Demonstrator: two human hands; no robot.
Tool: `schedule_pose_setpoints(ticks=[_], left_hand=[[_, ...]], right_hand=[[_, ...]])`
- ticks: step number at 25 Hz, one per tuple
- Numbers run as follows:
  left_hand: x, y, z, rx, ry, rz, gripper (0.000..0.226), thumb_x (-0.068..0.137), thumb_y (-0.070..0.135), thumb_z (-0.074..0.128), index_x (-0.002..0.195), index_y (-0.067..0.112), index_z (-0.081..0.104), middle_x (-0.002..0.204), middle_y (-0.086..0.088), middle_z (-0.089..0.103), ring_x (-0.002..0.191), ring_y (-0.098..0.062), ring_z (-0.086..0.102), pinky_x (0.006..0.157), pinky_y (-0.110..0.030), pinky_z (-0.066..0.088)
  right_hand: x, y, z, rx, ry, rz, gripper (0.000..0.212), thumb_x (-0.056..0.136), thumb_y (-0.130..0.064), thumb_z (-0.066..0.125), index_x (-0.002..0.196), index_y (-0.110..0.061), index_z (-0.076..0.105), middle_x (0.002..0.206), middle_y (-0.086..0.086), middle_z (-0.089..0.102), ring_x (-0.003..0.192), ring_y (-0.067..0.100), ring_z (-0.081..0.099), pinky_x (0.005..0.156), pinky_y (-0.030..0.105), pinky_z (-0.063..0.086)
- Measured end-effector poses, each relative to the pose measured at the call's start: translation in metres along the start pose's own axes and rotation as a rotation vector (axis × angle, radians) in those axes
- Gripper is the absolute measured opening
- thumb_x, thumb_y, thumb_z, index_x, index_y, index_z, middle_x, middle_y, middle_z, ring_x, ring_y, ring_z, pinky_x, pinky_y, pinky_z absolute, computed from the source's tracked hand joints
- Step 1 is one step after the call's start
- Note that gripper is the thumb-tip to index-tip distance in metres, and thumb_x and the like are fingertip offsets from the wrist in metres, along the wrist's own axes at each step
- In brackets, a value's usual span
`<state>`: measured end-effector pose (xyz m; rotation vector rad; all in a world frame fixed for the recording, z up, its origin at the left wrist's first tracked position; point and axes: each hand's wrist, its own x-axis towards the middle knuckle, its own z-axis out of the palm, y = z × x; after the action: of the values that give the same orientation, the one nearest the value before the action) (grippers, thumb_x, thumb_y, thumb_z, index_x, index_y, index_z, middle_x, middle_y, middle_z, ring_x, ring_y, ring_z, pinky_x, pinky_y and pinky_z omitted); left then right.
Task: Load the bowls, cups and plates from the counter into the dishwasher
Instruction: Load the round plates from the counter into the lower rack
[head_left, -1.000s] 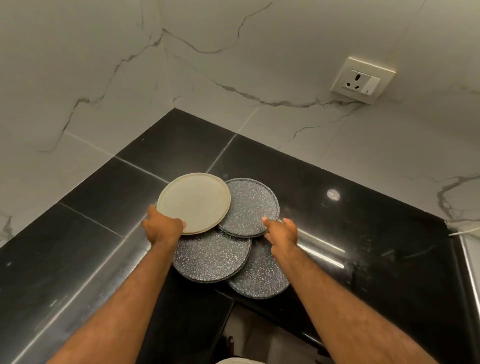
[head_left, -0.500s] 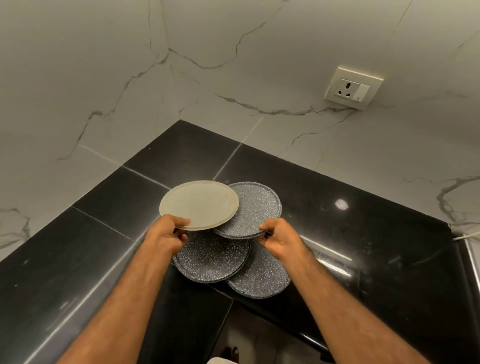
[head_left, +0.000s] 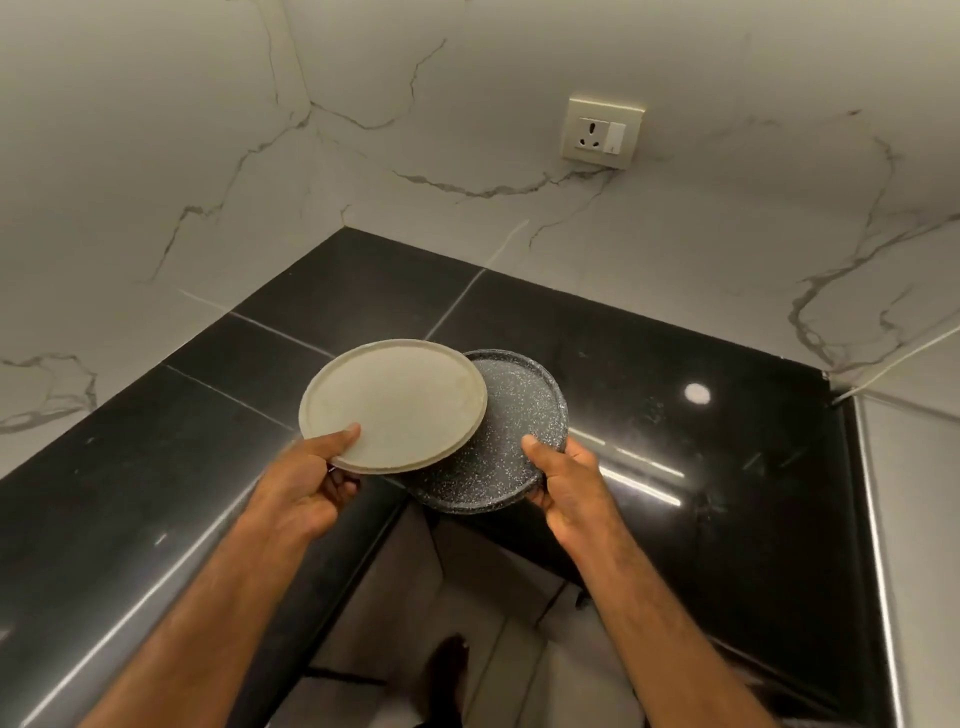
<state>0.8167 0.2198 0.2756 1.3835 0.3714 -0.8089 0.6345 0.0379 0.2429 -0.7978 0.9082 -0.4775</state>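
Observation:
My left hand (head_left: 306, 483) grips the near rim of a round beige plate (head_left: 395, 405), thumb on top and fingers underneath. My right hand (head_left: 566, 478) holds a dark speckled plate (head_left: 519, 431) by its right near rim, thumb on top. Both plates are lifted above the inner corner of the black counter (head_left: 675, 467). The beige plate overlaps the left part of the speckled one and hides it. No other plate, bowl or cup shows on the counter, and no dishwasher is in view.
The glossy black counter is L-shaped and meets white marble walls at the back and left. A wall socket (head_left: 602, 130) sits on the back wall. Below the counter's inner corner are the floor and a foot (head_left: 447, 670).
Both hands closed on their plates and lifted them off the counter toward me. The two lower speckled plates seen earlier are no longer visible. The camera tilted down.

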Motion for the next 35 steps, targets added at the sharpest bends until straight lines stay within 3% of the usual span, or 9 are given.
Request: schedule_pose_setpoints(ticks=[3, 7, 12, 16, 21, 25, 27, 30, 35], left_hand=[[-0.058, -0.036, -0.002, 0.006, -0.045, 0.029, 0.021, 0.091, 0.009, 0.072, 0.111, 0.008, 0.065, 0.068, -0.005, 0.070, 0.046, -0.011, 0.059, 0.038, -0.019, 0.046], [-0.117, -0.073, -0.014, 0.037, -0.122, 0.105, 0.023, 0.092, 0.003, 0.067, 0.115, 0.006, 0.063, 0.069, -0.007, 0.073, 0.046, -0.013, 0.064, 0.039, -0.022, 0.051], [-0.168, -0.107, -0.045, 0.137, -0.201, 0.272, 0.034, 0.090, -0.001, 0.065, 0.121, 0.012, 0.061, 0.092, -0.008, 0.076, 0.061, -0.017, 0.070, 0.042, -0.025, 0.054], [-0.202, -0.148, -0.081, 0.233, -0.278, 0.343, 0.040, 0.090, 0.000, 0.064, 0.129, 0.010, 0.062, 0.108, -0.014, 0.073, 0.069, -0.022, 0.070, 0.046, -0.029, 0.054], [-0.265, -0.210, -0.129, 0.274, -0.312, 0.445, 0.043, 0.084, 0.009, 0.070, 0.126, 0.017, 0.064, 0.105, -0.012, 0.075, 0.076, -0.026, 0.069, 0.050, -0.032, 0.053], [-0.314, -0.253, -0.140, 0.377, -0.276, 0.457, 0.025, 0.090, 0.007, 0.069, 0.112, 0.019, 0.068, 0.099, -0.010, 0.073, 0.075, -0.025, 0.068, 0.054, -0.036, 0.054], [-0.334, -0.273, -0.138, 0.487, -0.287, 0.480, 0.035, 0.084, 0.017, 0.072, 0.119, 0.013, 0.068, 0.100, -0.014, 0.074, 0.074, -0.028, 0.069, 0.052, -0.036, 0.055], [-0.367, -0.306, -0.127, 0.624, -0.309, 0.521, 0.050, 0.073, 0.033, 0.067, 0.121, 0.020, 0.069, 0.101, -0.010, 0.075, 0.078, -0.030, 0.073, 0.052, -0.036, 0.058], [-0.422, -0.393, -0.091, 0.779, -0.339, 0.561, 0.048, 0.074, 0.031, 0.063, 0.121, 0.020, 0.066, 0.093, -0.011, 0.073, 0.065, -0.031, 0.069, 0.046, -0.034, 0.054]], right_hand=[[-0.051, 0.007, -0.035, 0.000, 0.015, -0.076, 0.019, 0.094, -0.007, 0.065, 0.112, -0.014, 0.067, 0.100, 0.005, 0.077, 0.090, 0.020, 0.073, 0.067, 0.031, 0.060], [-0.103, 0.020, -0.067, -0.022, 0.095, -0.177, 0.018, 0.094, -0.005, 0.065, 0.108, -0.014, 0.069, 0.100, 0.005, 0.077, 0.097, 0.025, 0.073, 0.086, 0.042, 0.060], [-0.175, 0.042, -0.098, -0.140, 0.177, -0.327, 0.011, 0.092, -0.010, 0.067, 0.099, -0.017, 0.072, 0.096, 0.000, 0.078, 0.093, 0.019, 0.073, 0.080, 0.034, 0.060], [-0.244, 0.074, -0.125, -0.245, 0.255, -0.343, 0.005, 0.090, -0.019, 0.068, 0.093, -0.020, 0.071, 0.093, 0.001, 0.077, 0.092, 0.021, 0.073, 0.084, 0.042, 0.061], [-0.346, 0.105, -0.153, -0.432, 0.322, -0.392, 0.013, 0.094, -0.018, 0.066, 0.086, -0.029, 0.064, 0.090, -0.003, 0.073, 0.088, 0.016, 0.071, 0.080, 0.036, 0.061], [-0.414, 0.127, -0.187, -0.564, 0.426, -0.403, 0.006, 0.095, -0.023, 0.064, 0.091, -0.027, 0.062, 0.093, -0.004, 0.069, 0.088, 0.015, 0.068, 0.072, 0.031, 0.058], [-0.441, 0.134, -0.210, -0.609, 0.449, -0.402, 0.004, 0.097, -0.024, 0.063, 0.099, -0.022, 0.065, 0.094, -0.006, 0.067, 0.088, 0.012, 0.065, 0.069, 0.025, 0.052], [-0.471, 0.142, -0.253, -0.622, 0.470, -0.383, 0.014, 0.098, -0.024, 0.061, 0.109, -0.017, 0.066, 0.096, -0.008, 0.066, 0.090, 0.009, 0.064, 0.077, 0.029, 0.055], [-0.505, 0.157, -0.348, -0.634, 0.497, -0.331, 0.009, 0.099, -0.023, 0.059, 0.107, -0.022, 0.064, 0.097, -0.008, 0.067, 0.088, 0.009, 0.065, 0.078, 0.031, 0.059]])
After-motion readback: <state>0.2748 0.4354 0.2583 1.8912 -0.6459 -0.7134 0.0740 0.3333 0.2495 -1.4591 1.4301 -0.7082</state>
